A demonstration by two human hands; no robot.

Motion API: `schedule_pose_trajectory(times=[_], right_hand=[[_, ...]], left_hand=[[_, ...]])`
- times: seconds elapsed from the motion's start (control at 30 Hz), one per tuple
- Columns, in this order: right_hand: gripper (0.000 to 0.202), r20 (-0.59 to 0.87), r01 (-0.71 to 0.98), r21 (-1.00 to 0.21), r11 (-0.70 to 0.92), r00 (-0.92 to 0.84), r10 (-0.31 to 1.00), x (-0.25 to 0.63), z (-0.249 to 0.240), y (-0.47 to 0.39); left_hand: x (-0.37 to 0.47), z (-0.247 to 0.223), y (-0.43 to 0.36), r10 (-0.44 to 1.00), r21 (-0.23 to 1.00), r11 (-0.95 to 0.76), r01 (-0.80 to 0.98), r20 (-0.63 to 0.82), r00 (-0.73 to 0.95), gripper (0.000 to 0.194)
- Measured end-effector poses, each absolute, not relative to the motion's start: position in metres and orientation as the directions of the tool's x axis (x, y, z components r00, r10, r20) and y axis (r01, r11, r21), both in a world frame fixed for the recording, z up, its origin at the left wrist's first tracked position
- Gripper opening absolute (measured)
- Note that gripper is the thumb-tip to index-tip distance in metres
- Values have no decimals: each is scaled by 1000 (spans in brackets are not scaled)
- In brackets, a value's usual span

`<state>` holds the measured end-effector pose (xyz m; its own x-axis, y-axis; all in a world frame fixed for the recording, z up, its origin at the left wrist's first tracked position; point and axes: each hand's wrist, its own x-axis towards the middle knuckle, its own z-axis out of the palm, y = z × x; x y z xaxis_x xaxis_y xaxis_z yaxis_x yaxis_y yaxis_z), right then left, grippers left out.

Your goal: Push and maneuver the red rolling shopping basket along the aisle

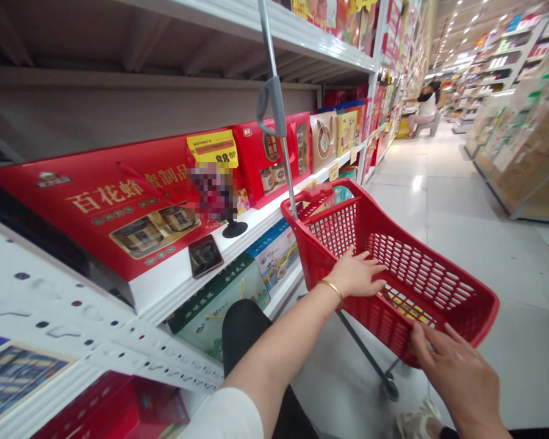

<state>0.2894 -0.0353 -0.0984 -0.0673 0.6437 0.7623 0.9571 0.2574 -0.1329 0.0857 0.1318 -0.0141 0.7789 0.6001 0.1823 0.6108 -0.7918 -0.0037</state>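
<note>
A red plastic basket cart with a grey pole and handle stands in front of me. Over the basket's near left part reaches my left hand, its fingers spread and nothing held; a gold bracelet circles the wrist. My right hand grips the basket's near rim toward the right, thumb outside and fingers over the edge. Several flat yellow items lie on the basket's bottom, partly hidden by the near wall and my hands.
To the left, a white shelf holds red gift boxes, a phone and a small black stand. A person sits farther down the aisle. Stacked cartons line the right side.
</note>
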Motion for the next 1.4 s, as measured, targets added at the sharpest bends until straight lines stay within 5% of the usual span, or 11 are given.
schedule_pose_trajectory(times=[0.1, 0.2, 0.3, 0.57, 0.77, 0.97, 1.1, 1.4], right_hand=[[40, 725, 926, 169, 339, -349, 594, 280, -92, -43], [43, 710, 890, 249, 382, -435, 553, 273, -90, -42], [30, 754, 918, 137, 372, -340, 562, 261, -92, -37], [52, 704, 902, -110, 417, -226, 674, 192, -98, -15], [50, 675, 840, -90, 536, -344, 653, 165, -101, -10], [40, 648, 811, -57, 582, -413, 640, 230, -94, -17], [20, 672, 855, -71, 514, -340, 658, 266, -87, -14], [28, 799, 899, -170, 404, -115, 591, 206, -97, -21]], left_hand=[[83, -12, 142, 577, 15, -813, 582, 163, 800, 66], [81, -6, 155, 554, 43, -832, 554, 137, 821, 73], [80, -1, 169, 582, 66, -813, 578, 134, 802, 68], [88, -17, 164, 713, 175, -701, 692, 176, 678, 65], [68, -28, 140, 747, 167, -664, 728, 177, 641, 61], [65, -27, 138, 729, 186, -684, 705, 160, 666, 60], [69, -24, 132, 735, 201, -678, 707, 167, 658, 58], [80, -31, 47, 831, 265, -550, 792, 267, 488, 63]])
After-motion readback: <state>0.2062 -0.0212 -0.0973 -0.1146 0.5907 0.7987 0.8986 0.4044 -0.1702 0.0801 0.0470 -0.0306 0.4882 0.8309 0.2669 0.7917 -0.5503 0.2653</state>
